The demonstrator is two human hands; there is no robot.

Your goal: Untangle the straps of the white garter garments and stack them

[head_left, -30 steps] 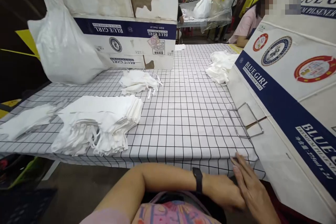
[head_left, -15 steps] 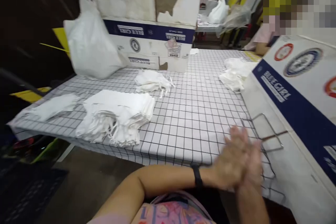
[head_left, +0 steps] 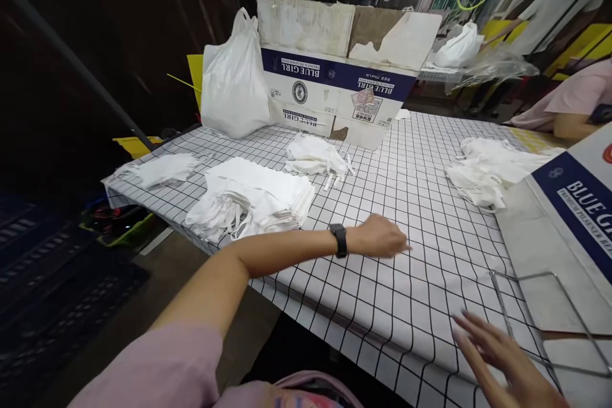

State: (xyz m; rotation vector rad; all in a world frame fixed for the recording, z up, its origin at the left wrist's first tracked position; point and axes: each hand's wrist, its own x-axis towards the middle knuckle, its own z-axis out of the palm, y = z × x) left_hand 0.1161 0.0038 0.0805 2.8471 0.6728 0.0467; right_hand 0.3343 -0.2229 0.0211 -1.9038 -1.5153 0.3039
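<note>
- Left hand: out over the checked tablecloth, fingers curled into a loose fist, nothing visible in it. Contact with the cloth cannot be told.
- Right hand: low, fingers extended and parted, no object seen in them. Nearest thing is the wire frame, beside the near carton.
- Stack of white strapped pieces: close to the table's front edge, just beyond the left forearm. Smaller white pile behind it; another white heap by the near carton.
- Risk: stack spreads or slips off the front edge. Cause would be the left forearm sweeping back low against its uneven layers.
- Risk: straps snag or tangle. Loose loops hang at the stack's front; the black wristband could hook one.
- Risk: right fingers catch the wire frame and shift it. Cause: open fingers so near thin metal.
- Risk: white pieces get dragged along. A tug on the tablecloth, probably loose at its hanging edge, would do it.
</note>
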